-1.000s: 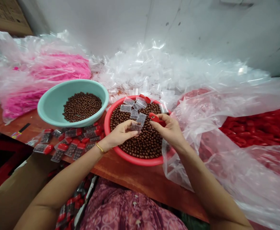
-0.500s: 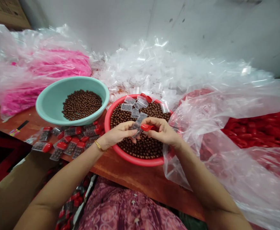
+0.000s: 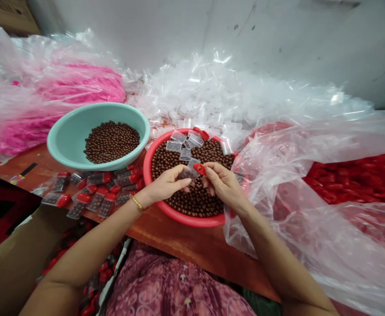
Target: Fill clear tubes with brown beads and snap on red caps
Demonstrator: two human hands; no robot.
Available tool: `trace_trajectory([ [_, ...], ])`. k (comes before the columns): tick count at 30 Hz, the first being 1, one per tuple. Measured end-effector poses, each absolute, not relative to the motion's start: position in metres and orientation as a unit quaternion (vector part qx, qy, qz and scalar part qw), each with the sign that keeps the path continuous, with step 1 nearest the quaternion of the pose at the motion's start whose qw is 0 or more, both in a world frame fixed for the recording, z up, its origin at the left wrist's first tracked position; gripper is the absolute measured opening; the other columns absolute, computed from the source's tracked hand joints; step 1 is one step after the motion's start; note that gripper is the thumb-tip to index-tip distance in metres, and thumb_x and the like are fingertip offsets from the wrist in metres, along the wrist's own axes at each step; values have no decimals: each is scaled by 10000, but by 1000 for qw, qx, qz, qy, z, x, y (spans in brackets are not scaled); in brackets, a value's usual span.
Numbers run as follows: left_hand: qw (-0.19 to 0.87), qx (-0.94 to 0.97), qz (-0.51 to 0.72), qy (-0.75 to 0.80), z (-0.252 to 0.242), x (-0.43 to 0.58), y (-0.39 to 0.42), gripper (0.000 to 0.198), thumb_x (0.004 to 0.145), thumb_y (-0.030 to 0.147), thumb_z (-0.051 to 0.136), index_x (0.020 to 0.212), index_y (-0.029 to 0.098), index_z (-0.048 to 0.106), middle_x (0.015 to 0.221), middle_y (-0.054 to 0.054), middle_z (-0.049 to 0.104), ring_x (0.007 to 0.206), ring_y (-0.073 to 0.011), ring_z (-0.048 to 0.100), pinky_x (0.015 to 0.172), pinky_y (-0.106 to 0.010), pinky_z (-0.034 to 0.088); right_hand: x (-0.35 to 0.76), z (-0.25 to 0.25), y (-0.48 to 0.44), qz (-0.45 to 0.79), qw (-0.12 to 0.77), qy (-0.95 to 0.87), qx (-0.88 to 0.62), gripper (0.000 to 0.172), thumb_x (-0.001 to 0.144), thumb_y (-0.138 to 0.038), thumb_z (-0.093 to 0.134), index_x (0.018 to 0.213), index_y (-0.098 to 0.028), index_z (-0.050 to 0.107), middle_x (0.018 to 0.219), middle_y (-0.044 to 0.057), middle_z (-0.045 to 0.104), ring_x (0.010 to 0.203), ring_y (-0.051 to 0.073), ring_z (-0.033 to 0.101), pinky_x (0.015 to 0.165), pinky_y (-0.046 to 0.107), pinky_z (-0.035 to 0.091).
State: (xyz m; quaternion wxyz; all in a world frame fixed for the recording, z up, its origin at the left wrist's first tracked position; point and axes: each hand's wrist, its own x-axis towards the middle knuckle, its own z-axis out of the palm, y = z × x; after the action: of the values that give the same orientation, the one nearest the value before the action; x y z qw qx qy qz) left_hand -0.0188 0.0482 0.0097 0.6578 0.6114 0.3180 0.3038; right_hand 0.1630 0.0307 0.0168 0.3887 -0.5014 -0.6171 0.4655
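Observation:
Over a red basin (image 3: pixel 185 219) of brown balls (image 3: pixel 195 204), my left hand (image 3: pixel 167 184) pinches a clear plastic container (image 3: pixel 191 172) with dark contents. My right hand (image 3: pixel 223 181) holds a red cap (image 3: pixel 199 168) between thumb and fingers, beside the container's upper end. Whether cap and container touch is hard to tell. Several clear containers (image 3: pixel 174 146) and a couple of red caps (image 3: pixel 204 135) lie on the balls at the basin's far side.
Left of the basin stands a teal bowl (image 3: pixel 60 151) with brown balls. Filled red-capped containers (image 3: pixel 96 200) lie in front of it. Clear containers (image 3: pixel 208 92) are heaped behind. A plastic bag of red caps (image 3: pixel 360 175) is at right, pink pieces (image 3: pixel 90 83) at left.
My right hand has turned the red cap, which now points left towards the container. The container has tilted in my left hand. The view has shifted slightly.

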Motion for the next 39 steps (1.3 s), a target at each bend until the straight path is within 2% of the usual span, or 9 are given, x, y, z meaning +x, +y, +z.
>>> trace_trajectory([
  [5,607,660,299,327,8,-21,47,181,811,278,492,930,142,485,825,-7,516,690,-92,511,631,-234,460,159,22,26,386,349,-685,-509,382,899,-454,377,693,-175,537,545,-36,457,429,59,417,406,181,342],
  [8,592,673,297,330,8,-21,47,185,818,289,479,936,147,487,812,-1,515,673,-90,504,627,-230,451,157,22,24,345,344,-704,-517,331,916,-396,359,957,-182,608,615,-24,543,447,74,473,442,193,396],
  [10,577,682,300,333,8,-21,47,194,822,293,477,952,150,494,822,-1,522,686,-94,503,649,-234,446,154,21,22,279,356,-731,-512,358,924,-363,340,1127,-179,570,767,20,633,578,106,579,557,218,473],
  [13,555,696,306,337,7,-22,47,212,824,308,483,961,148,504,853,-10,535,714,-104,499,660,-237,439,153,17,23,153,351,-782,-493,401,907,-395,379,1169,-156,566,991,92,666,855,175,641,757,272,506],
  [18,530,710,321,334,4,-22,47,225,790,282,535,963,139,521,899,-24,568,815,-131,520,763,-267,441,150,13,23,153,348,-801,-463,399,920,-351,356,1209,-169,560,1083,87,662,933,173,644,819,277,511],
  [21,512,717,329,338,4,-21,46,292,731,265,598,980,127,531,914,-32,591,843,-150,533,799,-289,440,142,13,19,236,384,-757,-474,415,923,-362,345,1185,-152,588,1030,78,675,881,172,653,781,283,529],
  [27,490,720,310,383,5,-21,46,221,693,260,608,857,126,544,779,-1,577,722,-130,515,662,-244,433,133,9,16,388,357,-649,-549,525,892,-500,351,1177,-138,604,619,10,624,432,119,529,394,244,473],
  [34,494,711,292,406,3,-22,47,107,652,209,555,708,153,484,624,52,475,575,-80,410,521,-192,336,130,6,10,183,331,-754,-537,482,910,-407,318,1194,-129,590,947,106,696,717,187,666,675,296,528],
  [39,494,692,330,412,3,-20,49,187,675,309,573,764,148,538,686,30,542,616,-94,459,564,-200,368,133,20,25,205,281,-776,-526,527,922,-453,252,1097,-155,649,850,89,704,717,192,661,653,288,496],
])
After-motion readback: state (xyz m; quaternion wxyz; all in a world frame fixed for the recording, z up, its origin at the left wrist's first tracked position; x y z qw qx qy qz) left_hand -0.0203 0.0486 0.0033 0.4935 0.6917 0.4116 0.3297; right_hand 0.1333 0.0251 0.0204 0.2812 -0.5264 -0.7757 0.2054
